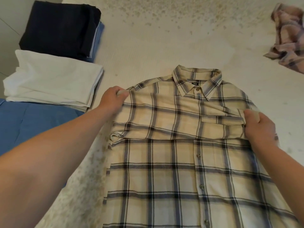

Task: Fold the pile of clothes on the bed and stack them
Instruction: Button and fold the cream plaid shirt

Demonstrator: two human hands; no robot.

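A cream plaid button shirt (177,162) lies front up on the bed, collar away from me, with a fold of cloth running across its chest. My left hand (111,99) pinches the shirt's left shoulder edge. My right hand (258,125) grips the cloth at the right side, beside the chest pocket. Both forearms reach in from the bottom corners.
At the left sit folded stacks: a black garment (60,28) on blue ones, a white pile (52,79), and a blue garment (32,124) nearest me. A crumpled pink plaid garment (289,38) lies at the far right. The speckled cream bedspread (156,33) stretches beyond.
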